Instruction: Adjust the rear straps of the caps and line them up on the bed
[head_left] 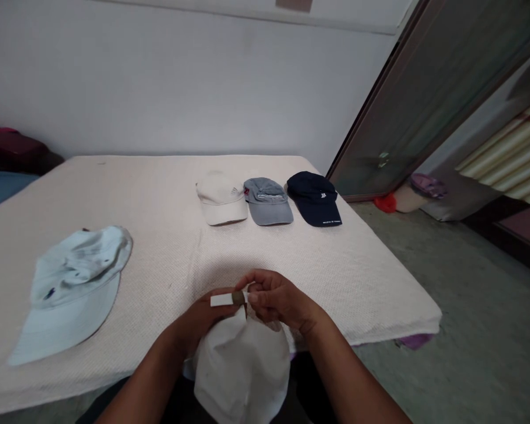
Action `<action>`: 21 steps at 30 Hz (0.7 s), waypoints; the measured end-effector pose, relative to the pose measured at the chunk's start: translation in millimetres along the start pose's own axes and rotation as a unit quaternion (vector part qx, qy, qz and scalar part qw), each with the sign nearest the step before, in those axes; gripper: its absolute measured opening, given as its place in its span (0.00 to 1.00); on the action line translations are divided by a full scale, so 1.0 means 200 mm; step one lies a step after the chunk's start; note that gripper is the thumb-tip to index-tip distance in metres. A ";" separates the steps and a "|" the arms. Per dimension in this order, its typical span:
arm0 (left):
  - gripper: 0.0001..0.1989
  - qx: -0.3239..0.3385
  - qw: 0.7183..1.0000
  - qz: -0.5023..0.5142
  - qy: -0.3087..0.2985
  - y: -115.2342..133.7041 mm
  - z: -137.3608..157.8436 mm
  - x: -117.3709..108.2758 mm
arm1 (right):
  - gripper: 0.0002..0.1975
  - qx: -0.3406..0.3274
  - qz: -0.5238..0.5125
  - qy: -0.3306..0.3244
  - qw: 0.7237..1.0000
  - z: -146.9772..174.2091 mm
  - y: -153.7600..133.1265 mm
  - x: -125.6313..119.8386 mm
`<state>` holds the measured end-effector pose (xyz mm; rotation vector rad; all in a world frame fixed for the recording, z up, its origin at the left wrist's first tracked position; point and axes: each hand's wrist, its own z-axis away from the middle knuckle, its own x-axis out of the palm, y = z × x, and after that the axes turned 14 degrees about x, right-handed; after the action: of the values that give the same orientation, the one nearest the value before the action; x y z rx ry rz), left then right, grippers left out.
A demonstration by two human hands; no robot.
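A white cap (242, 365) is held close to my body at the bed's front edge, its back strap (222, 300) turned up toward me. On the strap sits a brownish buckle (238, 298). My left hand (206, 315) grips the cap and strap from the left, its fingers partly hidden behind them. The fingers of my right hand (271, 297) pinch the strap beside the buckle. To the left lies a light blue cap (77, 288), its crown crumpled.
Toward the back of the bed (159, 194), a cream cap (222, 197), a grey cap (268, 201) and a navy cap (313, 197) lie in a row. A wall stands behind. Floor (477, 330) and a dark cabinet door (406, 100) are on the right.
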<state>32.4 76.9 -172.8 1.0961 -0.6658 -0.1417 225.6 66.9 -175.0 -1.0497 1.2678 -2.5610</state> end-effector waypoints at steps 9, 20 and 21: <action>0.10 -0.015 1.000 -0.001 0.009 0.00 0.01 0.00 | 0.12 -0.005 0.017 0.000 1.000 0.00 0.00 -0.01; 0.04 0.015 0.999 -0.013 0.031 0.02 0.02 0.03 | 0.12 -0.003 -0.008 -0.031 0.999 -0.02 -0.02 0.03; 0.03 0.015 0.999 -0.014 0.029 0.02 0.02 0.03 | 0.12 -0.002 -0.007 -0.028 1.000 -0.03 -0.02 0.03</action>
<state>33.9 73.4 -166.6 1.1348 -0.6021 -0.1235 218.7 70.3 -171.9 -1.1262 1.2560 -2.5205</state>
